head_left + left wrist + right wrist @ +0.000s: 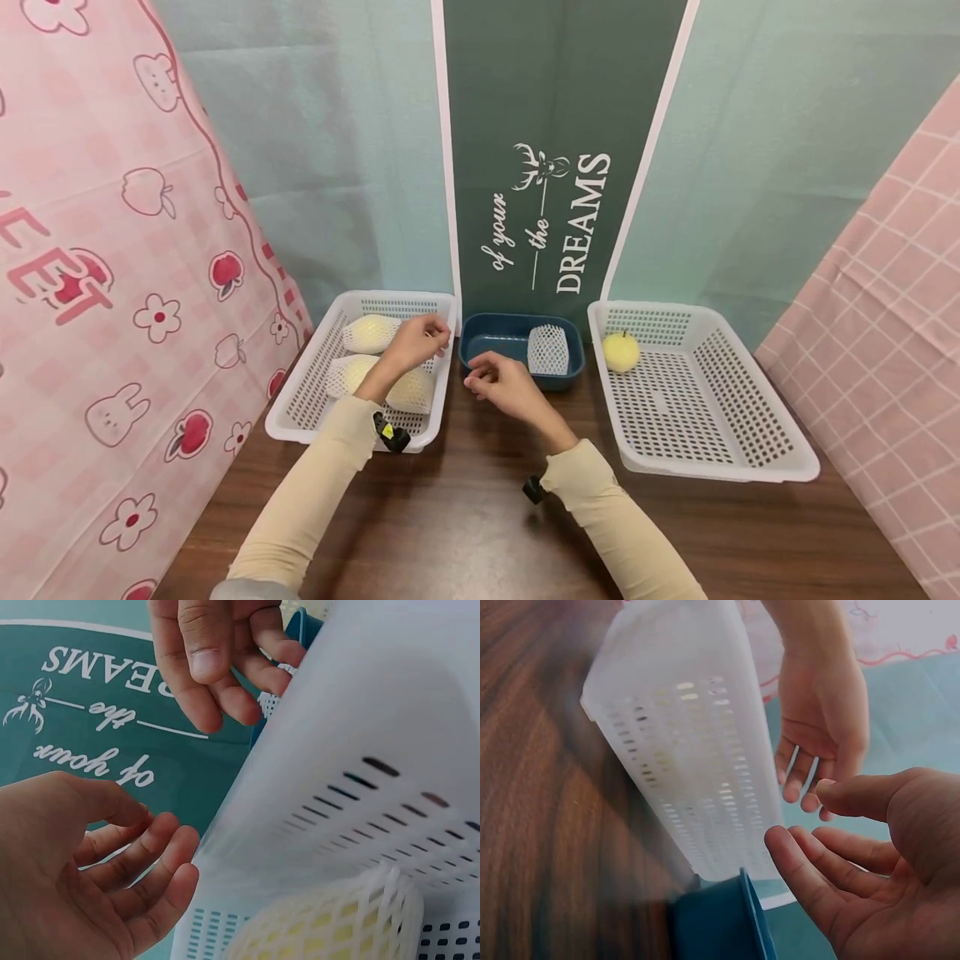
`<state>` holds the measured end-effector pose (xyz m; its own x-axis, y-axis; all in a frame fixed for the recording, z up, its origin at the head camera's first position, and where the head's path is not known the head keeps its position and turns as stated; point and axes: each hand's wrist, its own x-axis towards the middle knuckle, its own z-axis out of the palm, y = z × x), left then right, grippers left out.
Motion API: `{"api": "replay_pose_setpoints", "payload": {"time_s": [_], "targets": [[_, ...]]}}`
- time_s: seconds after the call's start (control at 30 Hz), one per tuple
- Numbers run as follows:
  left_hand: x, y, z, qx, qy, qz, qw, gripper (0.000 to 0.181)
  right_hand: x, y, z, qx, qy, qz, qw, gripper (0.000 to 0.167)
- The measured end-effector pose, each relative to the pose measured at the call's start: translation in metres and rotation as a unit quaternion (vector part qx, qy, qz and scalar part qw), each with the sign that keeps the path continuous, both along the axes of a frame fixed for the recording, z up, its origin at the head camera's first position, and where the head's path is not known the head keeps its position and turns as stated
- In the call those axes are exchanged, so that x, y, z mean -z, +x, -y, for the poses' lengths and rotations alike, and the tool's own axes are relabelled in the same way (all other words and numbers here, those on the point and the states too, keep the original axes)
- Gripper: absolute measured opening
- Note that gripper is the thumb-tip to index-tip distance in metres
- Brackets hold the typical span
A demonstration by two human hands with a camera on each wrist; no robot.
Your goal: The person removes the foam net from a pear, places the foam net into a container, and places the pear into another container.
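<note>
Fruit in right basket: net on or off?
Off. The yellow fruit in the right basket shows bare skin, no mesh; a white net lies in the blue bin.

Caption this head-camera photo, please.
Left fingers above a basket of netted fruit, right fingers near a blue tub, bare fruit in another basket.

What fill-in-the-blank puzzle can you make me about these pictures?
The blue tub stands ____ the two white baskets.
In the head view, the bare fruit sits in the ____-hand basket.
The hand nearest the netted fruits is the person's ____ one.
Big capital letters on the dark green cloth spell ____.

Missing words: between, right, left, DREAMS.
</note>
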<state>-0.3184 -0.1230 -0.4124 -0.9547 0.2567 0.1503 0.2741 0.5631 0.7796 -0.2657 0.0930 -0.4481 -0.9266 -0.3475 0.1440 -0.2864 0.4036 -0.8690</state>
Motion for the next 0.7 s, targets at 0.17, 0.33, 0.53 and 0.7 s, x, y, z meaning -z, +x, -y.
{"api": "replay_pose_setpoints", "payload": {"time_s": [0.17,0.33,0.53,0.7], "targets": [[0.001,-0.002,0.007,0.002,-0.012,0.003,0.9999,0.022,0.005,-0.001,0.008,-0.01,0.001,0.009,0.9999,0.032],[-0.001,-0.003,0.012,0.0,-0.017,0.01,0.9998,0.023,0.008,-0.003,0.013,-0.024,-0.004,0.021,0.9995,0.038],[0.0,-0.007,0.018,0.002,-0.033,0.022,0.9992,0.026,0.01,-0.002,0.022,-0.022,-0.015,0.043,0.9987,0.039],[0.0,-0.01,0.022,0.001,-0.048,0.023,0.9986,0.026,0.01,0.0,0.029,-0.015,-0.024,0.061,0.9977,0.037]]}}
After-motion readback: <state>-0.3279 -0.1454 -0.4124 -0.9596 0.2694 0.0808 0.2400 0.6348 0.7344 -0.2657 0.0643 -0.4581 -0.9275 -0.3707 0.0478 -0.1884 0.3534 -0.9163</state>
